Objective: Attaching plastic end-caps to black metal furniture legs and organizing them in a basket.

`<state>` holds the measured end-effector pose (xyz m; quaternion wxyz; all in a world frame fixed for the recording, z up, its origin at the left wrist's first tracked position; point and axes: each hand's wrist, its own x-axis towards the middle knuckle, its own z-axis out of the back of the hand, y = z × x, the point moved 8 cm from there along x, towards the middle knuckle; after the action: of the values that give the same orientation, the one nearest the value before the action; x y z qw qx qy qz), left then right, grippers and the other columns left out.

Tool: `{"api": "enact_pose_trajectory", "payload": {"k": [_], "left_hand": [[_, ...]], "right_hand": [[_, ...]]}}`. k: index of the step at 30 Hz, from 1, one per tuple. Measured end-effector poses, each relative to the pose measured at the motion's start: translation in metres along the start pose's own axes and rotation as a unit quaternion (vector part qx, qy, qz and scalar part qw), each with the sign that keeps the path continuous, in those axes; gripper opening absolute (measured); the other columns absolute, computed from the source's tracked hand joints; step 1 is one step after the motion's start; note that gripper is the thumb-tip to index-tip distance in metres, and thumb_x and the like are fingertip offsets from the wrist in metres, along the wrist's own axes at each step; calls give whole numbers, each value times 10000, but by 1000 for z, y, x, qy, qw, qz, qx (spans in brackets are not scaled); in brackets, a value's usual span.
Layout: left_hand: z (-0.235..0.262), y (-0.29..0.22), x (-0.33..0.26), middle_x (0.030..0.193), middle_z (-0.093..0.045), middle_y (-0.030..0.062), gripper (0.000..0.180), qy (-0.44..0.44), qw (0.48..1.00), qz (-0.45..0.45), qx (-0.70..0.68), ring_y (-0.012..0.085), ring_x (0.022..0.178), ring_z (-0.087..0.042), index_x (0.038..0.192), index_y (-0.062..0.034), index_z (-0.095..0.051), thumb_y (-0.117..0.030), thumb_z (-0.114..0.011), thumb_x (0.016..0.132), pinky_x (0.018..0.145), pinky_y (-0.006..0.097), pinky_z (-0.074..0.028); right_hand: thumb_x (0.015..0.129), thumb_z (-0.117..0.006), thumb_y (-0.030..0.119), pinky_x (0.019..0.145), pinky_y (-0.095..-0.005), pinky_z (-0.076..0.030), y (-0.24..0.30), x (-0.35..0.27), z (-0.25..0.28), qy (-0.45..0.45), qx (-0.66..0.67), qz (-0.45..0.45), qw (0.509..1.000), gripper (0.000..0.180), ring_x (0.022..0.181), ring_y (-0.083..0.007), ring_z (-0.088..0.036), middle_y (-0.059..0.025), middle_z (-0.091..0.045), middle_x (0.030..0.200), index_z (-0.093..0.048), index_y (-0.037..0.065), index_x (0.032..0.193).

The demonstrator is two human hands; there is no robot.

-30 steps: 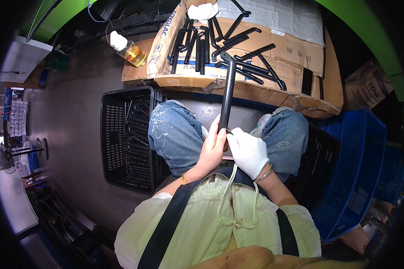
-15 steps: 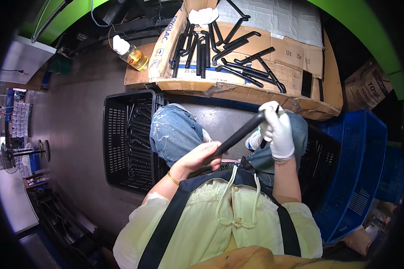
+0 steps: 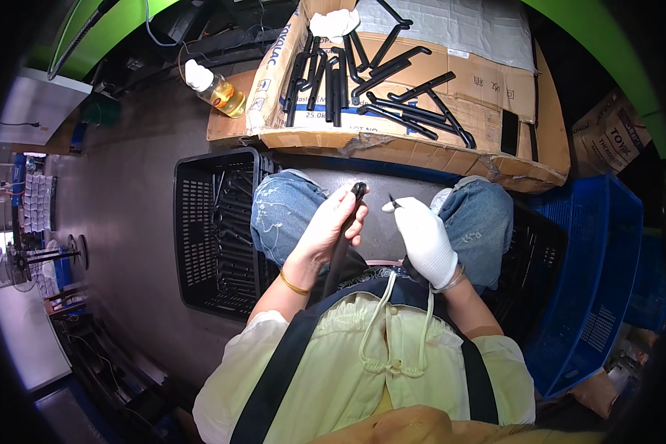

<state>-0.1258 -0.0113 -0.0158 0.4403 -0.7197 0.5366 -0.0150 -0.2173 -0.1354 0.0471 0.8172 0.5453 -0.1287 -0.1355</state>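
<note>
My bare left hand [image 3: 324,228] is closed around a black rod-like handle [image 3: 338,260], which stands nearly upright close to my lap, one end rising past the fingers. To its right, a short gap away, my white-gloved right hand [image 3: 426,240] pinches a small dark pointed tool [image 3: 394,201]. Only the tool's tip shows, aimed toward the top of the rod; the glove hides the rest. Beyond my knees, several similar black bent handles [image 3: 337,96] lie loosely on a cardboard-covered surface [image 3: 488,81].
A black crate [image 3: 192,229] full of black handles stands left of my legs. Another dark crate [image 3: 544,251] and a blue crate [image 3: 588,303] are at the right. A bottle of yellow liquid [image 3: 226,98] and a white cloth [image 3: 334,24] sit at the far side.
The rod has swung from slanting across both hands to nearly upright in my left hand. My right hand has come off its far end and moved down and left, showing the pointed tip.
</note>
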Motion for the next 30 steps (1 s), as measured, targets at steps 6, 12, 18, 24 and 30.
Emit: {"api": "enact_pose_trajectory", "payload": {"k": [6, 12, 18, 24, 30], "left_hand": [[-19, 16, -9, 790, -448, -7, 369, 46, 998, 42, -18, 29, 508, -348, 1221, -113, -482, -401, -540, 998, 396, 167, -305], [-31, 11, -12, 764, -442, -9, 322, 67, 996, 47, 16, 33, 485, -340, 1143, -114, -455, -400, -518, 1010, 395, 174, -308], [-36, 9, -13, 739, -421, -22, 293, 82, 995, 50, 41, 31, 480, -322, 1110, -118, -429, -388, -500, 1021, 393, 184, -302], [-37, 10, -14, 725, -410, -28, 289, 78, 994, 62, 54, 29, 477, -318, 1112, -119, -425, -389, -484, 1028, 392, 185, -300], [-35, 12, -15, 606, -328, -56, 324, 64, 993, 63, 77, 34, 437, -261, 1128, -147, -452, -439, -515, 1002, 374, 190, -237]], "right_hand": [[943, -542, 109, 718, -378, -543, 50, -2, 3, -7, -189, 129, 973, 189, 818, -348, -670, -175, -674, 969, -645, -16, 1041], [820, -620, 142, 635, -339, -553, 55, -1, -1, 20, -268, 162, 949, 221, 854, -231, -661, -94, -665, 1034, -658, 45, 1015], [902, -595, 133, 669, -365, -548, 55, 4, 1, 34, -249, 128, 960, 163, 786, -300, -680, -128, -681, 944, -668, 27, 1002], [897, -605, 144, 645, -357, -546, 54, 3, 2, 47, -252, 99, 962, 157, 770, -288, -678, -116, -680, 932, -671, 42, 996], [894, -604, 148, 625, -360, -541, 59, 2, 4, 49, -272, 108, 955, 152, 758, -284, -674, -107, -672, 898, -671, 52, 992]]}}
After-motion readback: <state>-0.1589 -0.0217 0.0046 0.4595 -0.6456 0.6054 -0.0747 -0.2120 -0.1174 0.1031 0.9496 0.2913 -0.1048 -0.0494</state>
